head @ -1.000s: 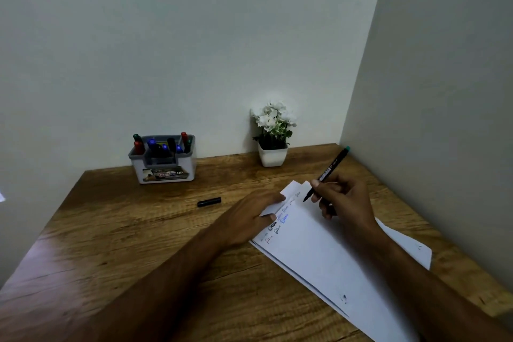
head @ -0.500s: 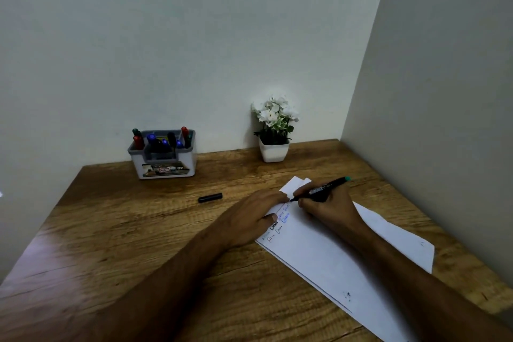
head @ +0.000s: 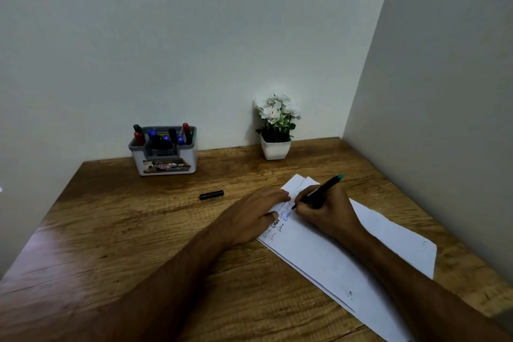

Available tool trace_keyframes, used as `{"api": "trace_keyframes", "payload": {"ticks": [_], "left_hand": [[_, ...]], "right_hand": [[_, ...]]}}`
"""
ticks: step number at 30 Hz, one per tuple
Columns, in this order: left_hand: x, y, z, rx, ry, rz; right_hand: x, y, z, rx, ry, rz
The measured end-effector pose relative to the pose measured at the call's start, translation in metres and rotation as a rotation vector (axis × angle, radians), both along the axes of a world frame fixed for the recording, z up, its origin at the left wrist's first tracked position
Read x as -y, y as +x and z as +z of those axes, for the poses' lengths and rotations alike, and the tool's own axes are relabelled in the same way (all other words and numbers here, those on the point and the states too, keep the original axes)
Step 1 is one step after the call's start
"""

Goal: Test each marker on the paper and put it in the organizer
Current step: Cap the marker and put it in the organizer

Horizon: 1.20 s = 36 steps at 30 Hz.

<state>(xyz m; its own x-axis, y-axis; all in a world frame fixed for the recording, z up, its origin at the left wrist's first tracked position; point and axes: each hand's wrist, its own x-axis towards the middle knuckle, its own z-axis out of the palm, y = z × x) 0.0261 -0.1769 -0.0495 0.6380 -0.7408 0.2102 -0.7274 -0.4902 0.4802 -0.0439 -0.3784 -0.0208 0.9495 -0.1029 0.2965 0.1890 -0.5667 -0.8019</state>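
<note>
Nearest, our forearms cross a brown wood-grain bench [head: 116, 230]. On its right side lie white sheets of paper [head: 347, 261], with red, black and blue scribbles near their far end. Our left hand [head: 254, 216] presses flat on the paper, fingers straight. Our right hand [head: 324, 211] grips a black marker with a teal end [head: 323, 190], tip on the paper. Beyond, a black cap [head: 211, 194] lies loose. Farther back, against the pale walls' corner, stand a grey-and-white organizer holding markers [head: 166, 159] and a white potted flower [head: 276, 130].
</note>
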Motion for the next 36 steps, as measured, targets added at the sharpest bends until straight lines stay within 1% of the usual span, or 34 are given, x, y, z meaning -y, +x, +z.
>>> {"api": "trace_keyframes", "payload": {"ticks": [15,19,23,28,36], "left_hand": [[-0.0001,0.0002,-0.0011,-0.002,0.012,0.006],[-0.0009,0.0002,-0.0031,-0.007,0.019,-0.001],[-0.0001,0.0009,-0.0025,0.005,0.025,0.006],[-0.0001,0.0006,-0.0039,-0.006,0.016,0.007],[0.0018,-0.0015,-0.0006,0.001,0.025,0.001]], "right_hand": [[0.0017,0.0034,-0.0033,-0.026,-0.011,0.027],[0.0013,0.0035,-0.003,-0.008,-0.024,-0.017],[0.0013,0.0028,-0.0033,-0.01,-0.05,0.003],[0.0033,0.0047,-0.0041,0.004,-0.049,-0.041],[0.0039,0.0036,-0.004,0.0,-0.055,-0.057]]}}
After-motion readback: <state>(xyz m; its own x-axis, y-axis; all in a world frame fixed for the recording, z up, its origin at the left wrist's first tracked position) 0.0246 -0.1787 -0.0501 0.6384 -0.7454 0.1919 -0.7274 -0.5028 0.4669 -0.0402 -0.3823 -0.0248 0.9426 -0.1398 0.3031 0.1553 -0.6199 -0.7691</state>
